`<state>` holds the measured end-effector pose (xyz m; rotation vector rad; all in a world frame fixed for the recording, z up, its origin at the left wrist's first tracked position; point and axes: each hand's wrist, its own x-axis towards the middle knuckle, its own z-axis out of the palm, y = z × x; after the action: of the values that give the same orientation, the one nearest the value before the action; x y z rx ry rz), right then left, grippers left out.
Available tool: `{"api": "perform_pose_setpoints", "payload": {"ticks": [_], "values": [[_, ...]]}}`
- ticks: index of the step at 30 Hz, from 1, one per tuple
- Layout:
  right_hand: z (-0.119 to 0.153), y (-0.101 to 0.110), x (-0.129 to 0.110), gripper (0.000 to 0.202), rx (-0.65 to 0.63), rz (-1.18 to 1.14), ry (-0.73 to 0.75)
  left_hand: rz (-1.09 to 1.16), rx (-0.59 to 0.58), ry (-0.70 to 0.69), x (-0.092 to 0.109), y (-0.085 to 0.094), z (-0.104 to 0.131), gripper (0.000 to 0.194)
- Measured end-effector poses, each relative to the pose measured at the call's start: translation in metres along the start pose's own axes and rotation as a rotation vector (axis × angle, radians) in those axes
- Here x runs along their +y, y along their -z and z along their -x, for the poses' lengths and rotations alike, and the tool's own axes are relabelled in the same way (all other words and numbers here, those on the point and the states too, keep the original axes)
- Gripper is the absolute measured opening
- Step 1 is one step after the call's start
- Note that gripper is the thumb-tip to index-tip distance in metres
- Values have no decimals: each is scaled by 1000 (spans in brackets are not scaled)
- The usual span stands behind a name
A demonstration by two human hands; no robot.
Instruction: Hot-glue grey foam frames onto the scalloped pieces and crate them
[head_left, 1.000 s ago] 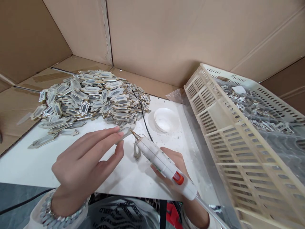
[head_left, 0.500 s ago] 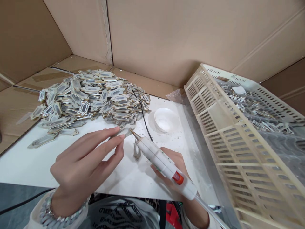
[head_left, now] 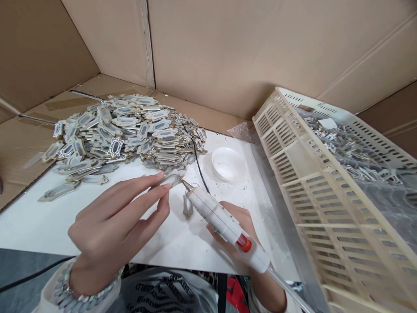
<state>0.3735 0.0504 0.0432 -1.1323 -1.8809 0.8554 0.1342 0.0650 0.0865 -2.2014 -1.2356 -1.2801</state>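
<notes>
My left hand [head_left: 120,221] pinches a small grey frame-shaped piece [head_left: 173,179] between thumb and fingers, above the white board. Wrapped round a white pen-like tool [head_left: 215,213] with a red switch, my right hand [head_left: 241,221] is partly hidden behind it. The tool's thin metal tip meets or nearly meets the right end of the held piece. Just below the tip, a loose piece [head_left: 188,206] lies on the board. A large heap of similar pieces [head_left: 130,126] rises behind my left hand.
A small white bowl [head_left: 224,164] stands right of centre. Along the right side, a cream plastic crate [head_left: 302,182] holds metal pieces and clear plastic trays. A black cord [head_left: 200,171] crosses the board [head_left: 32,226]. Cardboard walls [head_left: 211,56] enclose the back.
</notes>
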Motion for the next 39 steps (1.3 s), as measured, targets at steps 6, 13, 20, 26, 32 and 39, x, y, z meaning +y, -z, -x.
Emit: {"api": "perform_pose_setpoints", "payload": {"ticks": [6, 13, 20, 26, 32, 39], "values": [[0, 0, 2, 21, 4, 21, -9, -24, -33, 68, 2, 3, 4, 23], [-1, 1, 4, 18, 5, 30, 42, 23, -30, 141, 4, 2, 3, 22], [-7, 0, -5, 23, 134, -59, -101, 215, -79, 331, 15, 5, 5, 15], [-3, 6, -7, 34, 98, -200, -221, 439, -144, 310, 30, 1, 6, 14], [-3, 8, -14, 48, 56, -275, -214, 570, -195, 259, 45, -11, 14, 15], [-3, 14, -13, 58, 18, -324, -140, 646, -188, 309, 51, -13, 15, 25]]}}
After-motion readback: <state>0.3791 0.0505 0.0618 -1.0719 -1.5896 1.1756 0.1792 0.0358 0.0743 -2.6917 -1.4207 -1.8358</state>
